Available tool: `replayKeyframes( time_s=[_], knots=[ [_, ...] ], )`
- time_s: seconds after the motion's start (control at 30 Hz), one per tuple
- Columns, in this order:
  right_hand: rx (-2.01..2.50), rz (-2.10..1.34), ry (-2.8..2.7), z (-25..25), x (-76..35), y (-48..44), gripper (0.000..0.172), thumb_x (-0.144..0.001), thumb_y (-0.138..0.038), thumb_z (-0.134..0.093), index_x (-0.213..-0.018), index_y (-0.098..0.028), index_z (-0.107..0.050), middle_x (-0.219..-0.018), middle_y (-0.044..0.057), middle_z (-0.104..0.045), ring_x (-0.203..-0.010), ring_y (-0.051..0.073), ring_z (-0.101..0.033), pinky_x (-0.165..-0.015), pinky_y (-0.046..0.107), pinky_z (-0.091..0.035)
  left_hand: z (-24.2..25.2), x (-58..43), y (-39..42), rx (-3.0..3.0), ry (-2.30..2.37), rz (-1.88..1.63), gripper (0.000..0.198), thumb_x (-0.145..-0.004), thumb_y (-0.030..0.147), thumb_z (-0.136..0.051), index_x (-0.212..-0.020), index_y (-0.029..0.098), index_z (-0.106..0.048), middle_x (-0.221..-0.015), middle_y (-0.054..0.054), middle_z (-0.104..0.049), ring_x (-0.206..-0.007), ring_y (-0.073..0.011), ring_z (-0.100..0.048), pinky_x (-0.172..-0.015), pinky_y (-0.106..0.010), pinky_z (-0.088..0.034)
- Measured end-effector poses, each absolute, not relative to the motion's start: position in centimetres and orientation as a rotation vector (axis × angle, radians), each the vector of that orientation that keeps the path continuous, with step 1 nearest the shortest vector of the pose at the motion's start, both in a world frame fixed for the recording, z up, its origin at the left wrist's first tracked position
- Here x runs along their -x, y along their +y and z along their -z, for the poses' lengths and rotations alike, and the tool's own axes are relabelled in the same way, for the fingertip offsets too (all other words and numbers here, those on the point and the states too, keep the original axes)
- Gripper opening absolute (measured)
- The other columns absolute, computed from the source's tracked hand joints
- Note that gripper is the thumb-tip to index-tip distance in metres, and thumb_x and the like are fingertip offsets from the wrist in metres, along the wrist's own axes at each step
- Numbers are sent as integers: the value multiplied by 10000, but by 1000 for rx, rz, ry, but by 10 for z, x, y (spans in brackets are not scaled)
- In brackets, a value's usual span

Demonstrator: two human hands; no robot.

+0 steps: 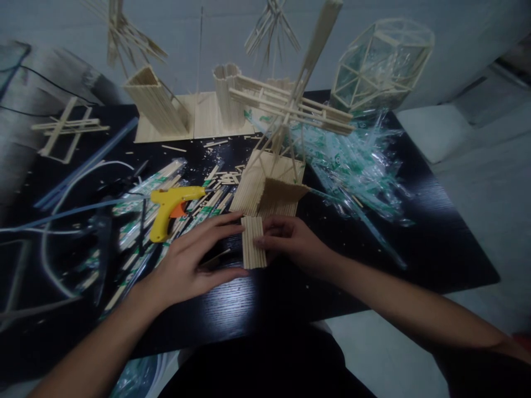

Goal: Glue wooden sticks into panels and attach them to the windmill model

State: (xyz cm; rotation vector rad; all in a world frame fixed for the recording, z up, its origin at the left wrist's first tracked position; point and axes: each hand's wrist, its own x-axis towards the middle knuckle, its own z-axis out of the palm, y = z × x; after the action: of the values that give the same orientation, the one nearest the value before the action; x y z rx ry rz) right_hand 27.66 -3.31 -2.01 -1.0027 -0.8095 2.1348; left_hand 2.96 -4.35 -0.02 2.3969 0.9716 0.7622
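A small rectangular panel of chopsticks glued side by side stands between my two hands, near the front of the black table. My right hand pinches its right edge, thumb on the near face. My left hand curves around the left side, with fingertips at the upper corner and the thumb at the lower one. Just beyond is a wooden windmill model with crossed blades, on a base of joined sticks. A yellow glue gun lies left of it, its orange trigger facing right.
Wrapped chopsticks and cut pieces are strewn at left. Crumpled plastic wrappers heap at right. Along the back stand hollow stick towers and a polyhedral stick frame. A white cable loops at far left.
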Motion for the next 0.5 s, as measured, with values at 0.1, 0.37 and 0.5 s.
replayKeyframes(
  time_s=[0.1, 0.37, 0.5],
  knots=[
    [981, -2150, -808, 20, -278, -33, 382, -634, -320, -973, -849, -152, -706, -770, 10, -756, -680, 130, -715, -616, 228, -598, 1, -29, -45, -2378, 960, -788, 610, -830, 361, -847, -1368, 202, -610, -1444, -165, -644, -1284, -290, -674, -1093, -450, -572],
    [944, -2198, -734, 19, -278, -35, 335, -686, -306, -948, -920, -159, -759, -864, 24, -787, -757, 133, -743, -721, 248, -601, 0, -31, -45, -2437, 910, -804, 483, -845, 306, -835, -1288, 209, -669, -1455, -166, -628, -1278, -291, -670, -1051, -441, -595],
    [919, -2246, -735, 18, -278, -35, 396, -669, -293, -961, -983, -139, -774, -837, 38, -796, -739, 144, -745, -758, 276, -593, 1, -31, -45, -2472, 898, -813, 450, -850, 306, -831, -1266, 217, -683, -1434, -163, -639, -1262, -294, -677, -1027, -455, -607]
  ],
)
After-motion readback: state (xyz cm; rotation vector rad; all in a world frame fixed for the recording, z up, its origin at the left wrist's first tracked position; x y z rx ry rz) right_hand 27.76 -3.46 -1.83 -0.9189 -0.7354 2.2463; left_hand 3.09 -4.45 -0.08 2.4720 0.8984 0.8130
